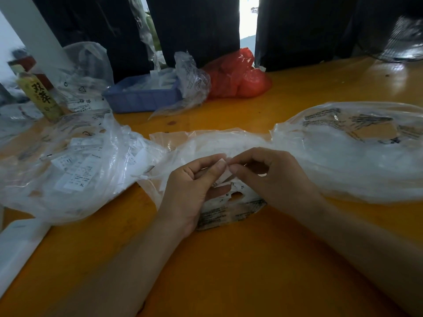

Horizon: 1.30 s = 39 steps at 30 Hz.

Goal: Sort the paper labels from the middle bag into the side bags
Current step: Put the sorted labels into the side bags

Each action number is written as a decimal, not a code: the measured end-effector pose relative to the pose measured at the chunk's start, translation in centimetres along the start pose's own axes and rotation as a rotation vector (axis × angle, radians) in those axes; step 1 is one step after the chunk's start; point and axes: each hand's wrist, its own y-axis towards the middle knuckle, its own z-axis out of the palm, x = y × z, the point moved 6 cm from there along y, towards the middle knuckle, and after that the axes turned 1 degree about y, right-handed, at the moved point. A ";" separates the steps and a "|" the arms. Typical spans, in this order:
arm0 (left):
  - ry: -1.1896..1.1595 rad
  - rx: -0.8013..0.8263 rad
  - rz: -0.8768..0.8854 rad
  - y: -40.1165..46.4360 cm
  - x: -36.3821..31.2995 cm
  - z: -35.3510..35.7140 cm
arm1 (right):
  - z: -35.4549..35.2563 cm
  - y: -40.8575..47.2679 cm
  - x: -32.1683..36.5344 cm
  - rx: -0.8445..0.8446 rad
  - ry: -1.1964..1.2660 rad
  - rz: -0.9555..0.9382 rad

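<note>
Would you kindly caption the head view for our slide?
Both hands, left hand and right hand, pinch one paper label over the middle bag.

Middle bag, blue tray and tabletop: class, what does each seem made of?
Middle bag: thin clear plastic film, crinkled and glossy. Blue tray: probably moulded rigid plastic, matt, ribbed sides. Tabletop: apparently varnished wood, orange, with knots and window glare.

Glossy orange wooden table [297, 92]. Clear plastic bags [357, 152] carry black print. White paper labels [75, 172], black lettering. Blue ribbed plastic tray [139, 99]. Red plastic bag [238, 76].
</note>
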 end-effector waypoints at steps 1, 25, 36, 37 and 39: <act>0.001 0.004 0.001 0.0 0.0 0.0 | 0.2 0.0 -0.1 0.021 -0.001 0.000; 1.639 -0.771 0.109 1.3 -10.4 -17.7 | -10.0 2.1 -4.9 0.043 -1.170 0.489; 1.528 -0.908 0.396 0.5 -11.8 -13.9 | -7.9 2.1 0.1 -0.378 -0.587 -0.040; 1.472 -0.909 0.545 -0.1 -12.1 -12.1 | -7.4 1.9 0.3 -0.387 -0.442 -0.049; 1.335 -0.775 0.824 -1.2 -11.9 -7.7 | -5.7 1.4 0.2 -0.322 -0.093 0.003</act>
